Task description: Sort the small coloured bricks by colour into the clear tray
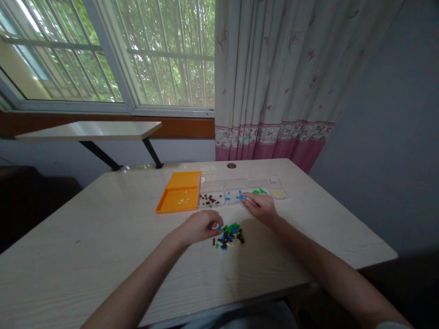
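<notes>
A small heap of mixed coloured bricks (229,236) lies on the pale wooden table (103,246). My left hand (200,226) rests curled at the heap's left edge, fingers closed on something I cannot make out. My right hand (260,204) reaches over a clear compartment tray (240,191), its fingertips pinching a small blue brick (241,197) above the compartment with blue pieces. Other compartments hold brown bricks (210,199), green bricks (259,191) and yellow bricks (278,193).
An orange lid (180,192) with a few white pieces lies left of the clear tray. A cable hole (231,165) is at the table's far edge. Behind stand a narrow shelf (89,130), a window and a flowered curtain (274,77).
</notes>
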{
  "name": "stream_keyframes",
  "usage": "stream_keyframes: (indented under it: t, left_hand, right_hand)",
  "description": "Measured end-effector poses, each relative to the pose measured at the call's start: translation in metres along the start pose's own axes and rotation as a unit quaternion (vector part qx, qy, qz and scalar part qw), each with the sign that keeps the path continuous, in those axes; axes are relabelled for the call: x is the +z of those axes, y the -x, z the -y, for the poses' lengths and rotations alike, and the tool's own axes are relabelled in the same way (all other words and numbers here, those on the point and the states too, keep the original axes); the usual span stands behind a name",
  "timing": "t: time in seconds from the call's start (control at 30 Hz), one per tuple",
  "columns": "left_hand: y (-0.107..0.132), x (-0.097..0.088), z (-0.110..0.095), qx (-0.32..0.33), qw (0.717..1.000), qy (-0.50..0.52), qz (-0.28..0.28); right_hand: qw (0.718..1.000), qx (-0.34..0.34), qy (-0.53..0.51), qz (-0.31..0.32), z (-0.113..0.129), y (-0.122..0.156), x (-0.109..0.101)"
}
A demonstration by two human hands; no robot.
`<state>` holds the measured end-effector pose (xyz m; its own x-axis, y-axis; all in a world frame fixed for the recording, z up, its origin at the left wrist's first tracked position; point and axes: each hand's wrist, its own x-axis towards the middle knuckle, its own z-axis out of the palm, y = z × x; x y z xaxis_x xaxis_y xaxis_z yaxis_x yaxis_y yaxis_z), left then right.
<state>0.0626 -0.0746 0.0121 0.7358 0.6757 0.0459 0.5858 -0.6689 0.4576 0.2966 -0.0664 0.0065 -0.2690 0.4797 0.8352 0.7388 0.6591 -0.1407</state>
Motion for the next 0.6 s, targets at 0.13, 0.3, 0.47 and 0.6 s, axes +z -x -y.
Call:
stream_keyframes:
  t: [0.13,0.3,0.47,0.6]
  left_hand:
    - [0.000,0.001,0.001,0.018,1.000,-0.004,-0.001]
    - [0.000,0.003,0.004,0.038,0.999,-0.017,-0.029]
    - [0.001,0.004,0.008,0.041,0.997,-0.044,-0.045]
    - [0.001,0.006,0.010,0.033,0.997,-0.043,-0.049]
  right_hand:
    - [1.000,0.009,-0.003,0.014,-0.006,0.001,0.003]
    - [0.996,0.078,0.014,0.045,-0.017,0.003,0.010]
    - [0.975,0.189,0.034,0.108,-0.026,0.004,0.019]
    - [0.964,0.212,0.043,0.157,-0.028,0.002,0.020]
